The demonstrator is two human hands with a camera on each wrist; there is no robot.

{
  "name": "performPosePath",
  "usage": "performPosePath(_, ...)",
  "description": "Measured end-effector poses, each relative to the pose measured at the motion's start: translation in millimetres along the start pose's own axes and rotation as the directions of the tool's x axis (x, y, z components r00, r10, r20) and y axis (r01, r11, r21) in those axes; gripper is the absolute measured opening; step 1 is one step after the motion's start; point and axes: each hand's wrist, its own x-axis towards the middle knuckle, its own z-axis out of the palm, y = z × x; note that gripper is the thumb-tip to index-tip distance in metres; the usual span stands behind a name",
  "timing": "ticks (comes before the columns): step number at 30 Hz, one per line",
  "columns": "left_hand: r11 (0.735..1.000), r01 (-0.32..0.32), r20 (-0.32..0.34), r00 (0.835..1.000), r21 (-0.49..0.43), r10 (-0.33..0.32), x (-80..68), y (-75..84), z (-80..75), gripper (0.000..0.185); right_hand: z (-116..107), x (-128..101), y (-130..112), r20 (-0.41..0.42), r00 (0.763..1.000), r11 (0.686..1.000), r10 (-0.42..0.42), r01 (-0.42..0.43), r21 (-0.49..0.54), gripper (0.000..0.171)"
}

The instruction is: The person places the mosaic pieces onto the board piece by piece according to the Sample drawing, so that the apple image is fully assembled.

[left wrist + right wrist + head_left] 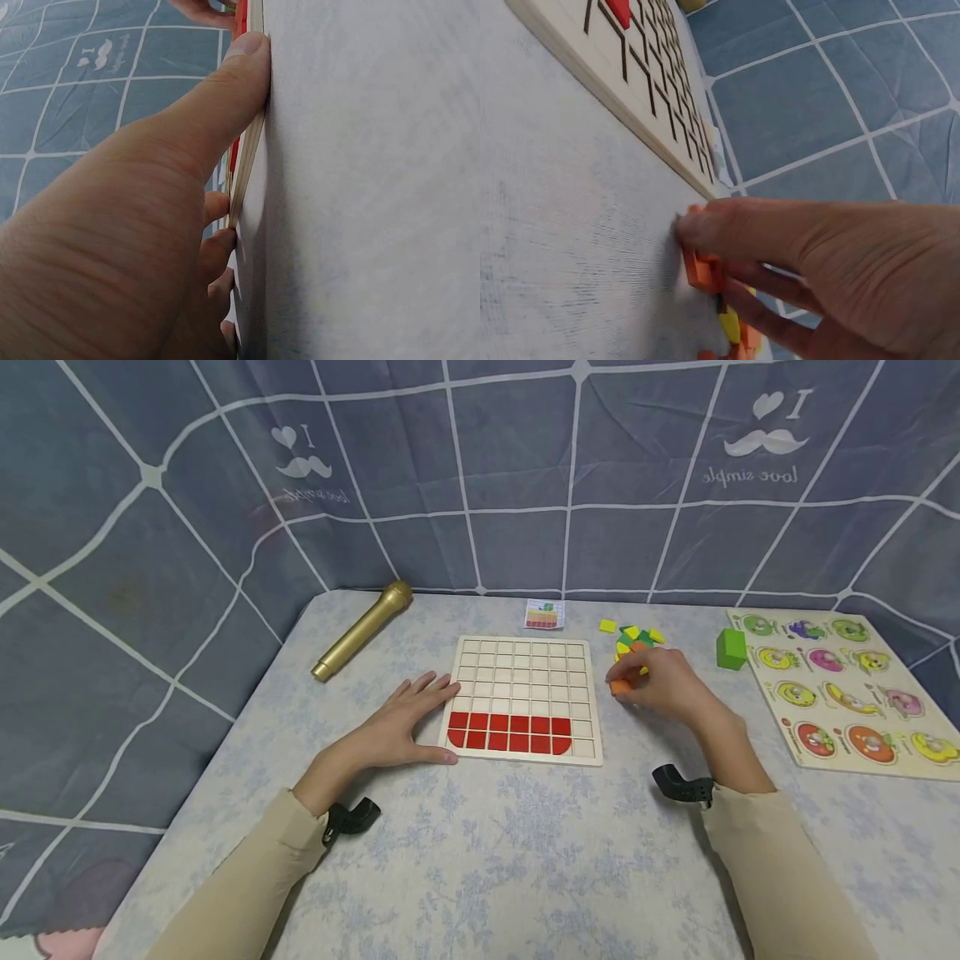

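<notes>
A wooden grid board lies on the table, its two nearest rows filled with red tiles except at the right end. My left hand rests at the board's left edge with fingers spread and thumb along the near corner. To the right of the board, my right hand pinches an orange tile between thumb and fingers, low over the table. Just beyond that hand is a small pile of yellow, green and orange tiles, partly hidden by it.
A small printed pattern card lies behind the board. At the back left is a gold microphone. On the right, a green block stands beside a fruit puzzle board. A grey-blue curtain hangs behind the table.
</notes>
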Motion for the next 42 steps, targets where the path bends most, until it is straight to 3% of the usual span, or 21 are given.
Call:
performPosePath(6,1.0,-0.009,-0.01,1.0,0.005,0.009,0.0,1.2,-1.2,0.111,7.9,5.0,-11.8,-0.071,0.994,0.994,-0.077,0.082,0.065,0.025)
performPosePath(12,1.0,-0.019,-0.014,1.0,-0.011,0.019,-0.5,2.3,-1.2,0.11,25.7,9.1,-32.4,-0.037,0.995,0.978,-0.097,0.102,0.184,0.024)
performPosePath(22,1.0,-0.022,-0.018,1.0,-0.017,0.022,-1.6,2.6,-4.1,0.108,44.8,14.0,-46.5,-0.067,0.995,0.984,-0.079,0.088,0.155,0.022)
performPosePath(42,1.0,-0.001,-0.002,1.0,-0.006,0.001,0.0,2.4,-0.4,0.111,45.8,11.3,-46.1,-0.027,0.993,0.98,-0.119,0.121,0.157,0.015)
